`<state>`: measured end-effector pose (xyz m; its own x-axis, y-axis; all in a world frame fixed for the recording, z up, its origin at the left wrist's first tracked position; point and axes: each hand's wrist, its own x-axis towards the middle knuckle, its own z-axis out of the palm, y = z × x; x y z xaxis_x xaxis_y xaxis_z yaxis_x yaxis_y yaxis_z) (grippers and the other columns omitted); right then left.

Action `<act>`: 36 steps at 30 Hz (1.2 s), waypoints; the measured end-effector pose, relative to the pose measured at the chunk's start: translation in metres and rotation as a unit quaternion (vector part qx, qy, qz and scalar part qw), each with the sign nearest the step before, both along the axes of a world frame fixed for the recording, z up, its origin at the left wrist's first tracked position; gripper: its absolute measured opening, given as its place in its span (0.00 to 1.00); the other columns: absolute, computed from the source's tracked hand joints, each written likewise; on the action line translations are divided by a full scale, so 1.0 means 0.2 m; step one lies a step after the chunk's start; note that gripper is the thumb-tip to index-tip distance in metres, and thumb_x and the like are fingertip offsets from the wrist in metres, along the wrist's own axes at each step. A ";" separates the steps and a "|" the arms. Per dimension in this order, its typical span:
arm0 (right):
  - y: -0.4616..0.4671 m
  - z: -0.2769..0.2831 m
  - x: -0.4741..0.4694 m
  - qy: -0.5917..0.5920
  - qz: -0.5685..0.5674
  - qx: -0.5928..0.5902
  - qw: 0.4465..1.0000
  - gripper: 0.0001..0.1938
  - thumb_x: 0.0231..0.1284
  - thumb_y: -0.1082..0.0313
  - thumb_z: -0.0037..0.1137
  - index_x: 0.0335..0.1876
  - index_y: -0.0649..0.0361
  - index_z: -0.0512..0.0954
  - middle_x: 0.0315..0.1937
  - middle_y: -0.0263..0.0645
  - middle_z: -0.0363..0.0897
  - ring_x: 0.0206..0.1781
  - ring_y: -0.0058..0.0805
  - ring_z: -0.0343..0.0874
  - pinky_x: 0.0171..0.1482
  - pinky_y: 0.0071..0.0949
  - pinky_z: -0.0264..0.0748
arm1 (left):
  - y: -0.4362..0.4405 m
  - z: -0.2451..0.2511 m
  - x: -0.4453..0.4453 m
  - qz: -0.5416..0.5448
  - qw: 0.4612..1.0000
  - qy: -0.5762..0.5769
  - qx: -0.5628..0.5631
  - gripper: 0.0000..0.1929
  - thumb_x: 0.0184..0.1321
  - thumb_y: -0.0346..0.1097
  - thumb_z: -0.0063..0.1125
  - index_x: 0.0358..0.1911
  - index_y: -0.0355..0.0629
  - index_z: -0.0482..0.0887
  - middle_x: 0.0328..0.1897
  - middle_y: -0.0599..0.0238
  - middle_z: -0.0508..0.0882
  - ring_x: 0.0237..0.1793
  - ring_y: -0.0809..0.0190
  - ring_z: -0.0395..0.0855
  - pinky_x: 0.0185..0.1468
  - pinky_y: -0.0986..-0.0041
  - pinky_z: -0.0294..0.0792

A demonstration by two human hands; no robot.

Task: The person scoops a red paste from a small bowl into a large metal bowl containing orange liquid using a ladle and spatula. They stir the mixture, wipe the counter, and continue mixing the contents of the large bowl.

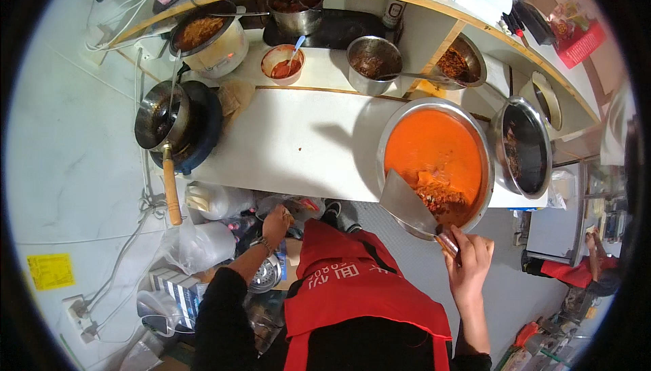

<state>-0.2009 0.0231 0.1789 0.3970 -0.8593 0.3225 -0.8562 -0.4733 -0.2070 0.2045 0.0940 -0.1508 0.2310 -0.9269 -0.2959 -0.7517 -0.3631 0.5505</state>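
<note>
My right hand (465,259) grips the brown handle of a broad-bladed metal tool, a cleaver or a scraper (409,202). Its blade slants across the near left rim of a large steel basin (489,167). Orange-red liquid (432,139) fills the basin, with a heap of chopped reddish-brown bits (442,195) at the near side. Below the counter's front edge, my left hand (276,226) is curled beside a clear plastic bag (305,205). A small tan thing shows at its fingertips; whether it is held cannot be made out.
The white counter (285,142) bears a wooden-handled pan (163,116) on a burner, a tub with a spoon (283,66) and a steel pot (374,63). Right of the basin stands a bowl of dark liquid (526,147). Another person (574,269) is at far right.
</note>
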 end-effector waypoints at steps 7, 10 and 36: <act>-0.05 0.05 0.06 0.028 0.014 -0.002 1.000 0.29 0.39 0.69 0.73 0.54 0.58 0.78 0.37 0.35 0.77 0.38 0.34 0.75 0.48 0.36 0.65 | 0.16 -0.55 0.23 0.116 0.986 -0.047 0.108 0.17 0.60 0.32 0.55 0.51 0.37 0.70 0.57 0.37 0.76 0.52 0.35 0.79 0.50 0.51 0.77; -0.07 0.05 0.06 0.034 0.006 0.010 0.999 0.29 0.40 0.69 0.73 0.54 0.58 0.78 0.37 0.36 0.77 0.39 0.35 0.75 0.48 0.35 0.66 | 0.34 -0.63 0.33 0.097 0.986 -0.005 0.133 0.18 0.56 0.36 0.59 0.48 0.36 0.75 0.45 0.40 0.83 0.47 0.35 0.81 0.50 0.52 0.77; -0.28 0.01 0.30 0.020 -0.010 0.026 0.999 0.26 0.45 0.71 0.69 0.55 0.59 0.77 0.42 0.39 0.79 0.43 0.39 0.73 0.51 0.37 0.67 | 0.32 -0.32 1.42 0.512 0.825 -0.107 -0.215 0.25 0.70 0.45 0.51 0.60 0.30 0.74 0.57 0.34 0.77 0.56 0.39 0.76 0.61 0.53 0.67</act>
